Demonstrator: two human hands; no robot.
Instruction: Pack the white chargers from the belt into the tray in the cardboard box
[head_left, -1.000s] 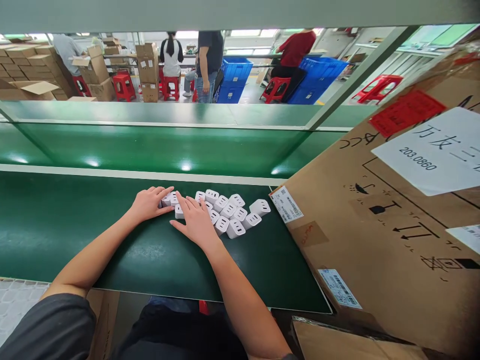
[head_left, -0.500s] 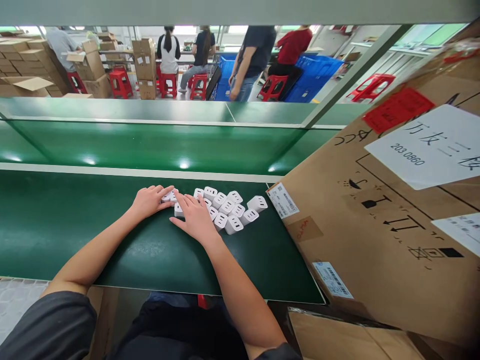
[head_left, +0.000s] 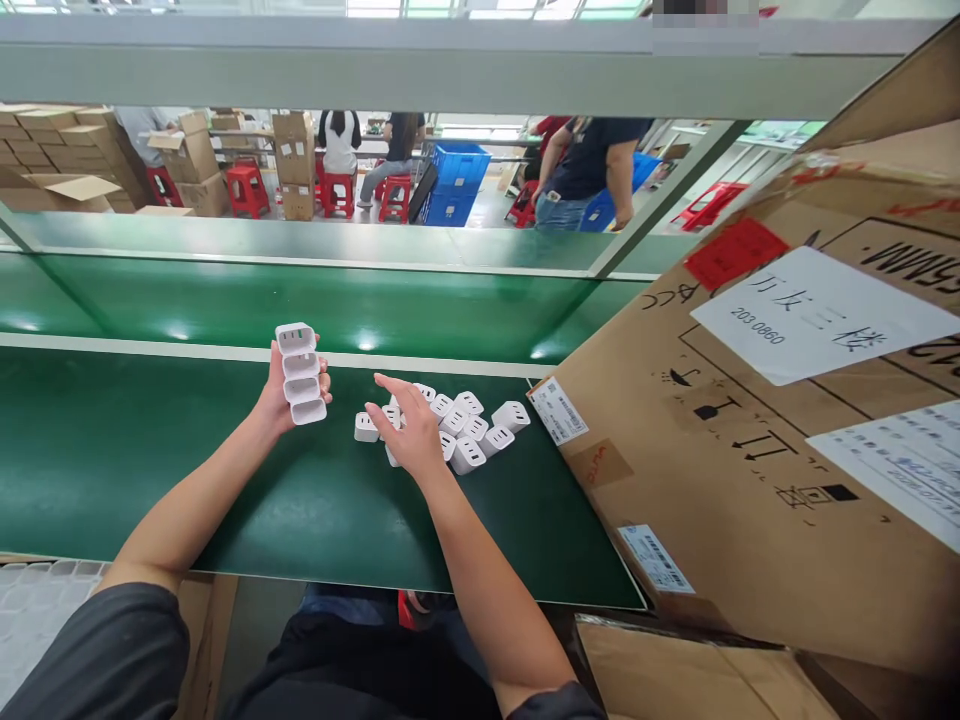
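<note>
My left hand (head_left: 273,402) grips a row of several white charger housings (head_left: 301,364), raised off the green work surface. Their hollow open ends face me, and slots show inside the top one. Over the left part of a cluster of similar white charger housings (head_left: 469,455) is my right hand (head_left: 417,432), fingers apart and holding nothing. It hides some of the cluster, and whether it touches them I cannot tell. The loose housings show slotted end faces. One housing (head_left: 366,428) sits at the cluster's left edge, between my hands.
A large cardboard box (head_left: 720,480) leans in from the right beside the green work surface (head_left: 315,520). A white rail (head_left: 420,361) runs behind the cluster. White plastic trays (head_left: 45,610) lie at lower left. People, red stools and blue crates (head_left: 454,180) are beyond.
My left hand has lifted a row of housings from the surface and turned their hollow ends towards me. My right hand has opened slightly right of it. A person behind has moved right.
</note>
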